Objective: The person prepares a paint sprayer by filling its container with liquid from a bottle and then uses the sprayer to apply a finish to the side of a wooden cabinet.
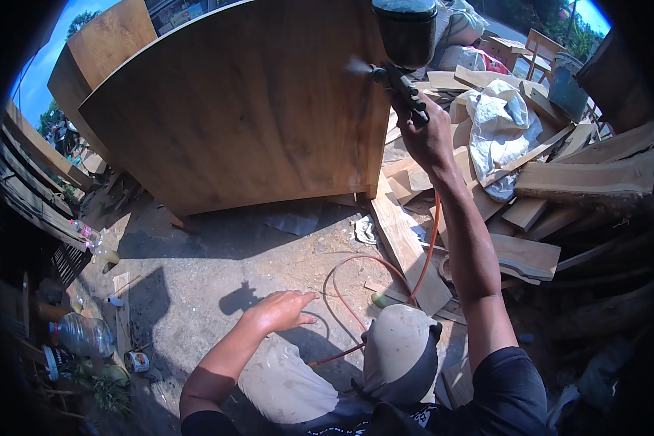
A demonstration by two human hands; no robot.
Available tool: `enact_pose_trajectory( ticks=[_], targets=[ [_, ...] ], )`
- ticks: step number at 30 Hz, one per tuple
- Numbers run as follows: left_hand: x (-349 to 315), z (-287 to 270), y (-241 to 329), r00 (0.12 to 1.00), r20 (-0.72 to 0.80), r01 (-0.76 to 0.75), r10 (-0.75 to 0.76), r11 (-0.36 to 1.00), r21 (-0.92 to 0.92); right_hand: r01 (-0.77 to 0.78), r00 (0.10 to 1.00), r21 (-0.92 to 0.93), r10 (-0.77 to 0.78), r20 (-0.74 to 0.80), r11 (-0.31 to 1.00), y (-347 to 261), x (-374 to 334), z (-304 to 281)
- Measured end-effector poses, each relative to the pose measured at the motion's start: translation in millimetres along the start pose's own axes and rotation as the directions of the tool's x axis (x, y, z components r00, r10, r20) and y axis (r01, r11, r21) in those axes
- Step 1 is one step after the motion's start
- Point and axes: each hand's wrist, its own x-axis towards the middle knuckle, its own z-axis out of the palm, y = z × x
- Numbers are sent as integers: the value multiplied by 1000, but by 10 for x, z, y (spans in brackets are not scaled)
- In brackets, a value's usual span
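Note:
My right hand [426,134], arm stretched forward, is closed round the handle of a spray gun [401,91]. A dark paint cup [405,36] sits on top of the gun. Pale mist leaves the nozzle toward the upper right part of a large brown wooden panel [247,109]. From below my right forearm an orange hose [434,232] hangs down and loops over the ground. My left hand [281,310] hovers over my left knee with fingers stretched out, holding nothing.
Loose planks [407,251] and a lumber pile [588,174] fill the right side, with a white sack [501,131] on top. At the left lie a large clear plastic bottle [86,336], a small can [136,362] and smaller bottles [103,251]. Another wooden panel [112,40] stands behind.

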Motion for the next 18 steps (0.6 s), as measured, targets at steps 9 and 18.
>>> enact_pose_trajectory(
  ticks=[9,18],
  targets=[
    [-96,-2,22,999,-35,-16,17,1000,20,119,984,-16,-120,-132,993,-620,914,-215],
    [-249,73,45,992,-117,-56,56,998,4,31,999,112,-29,-22,993,-117,183,216]
  ],
)
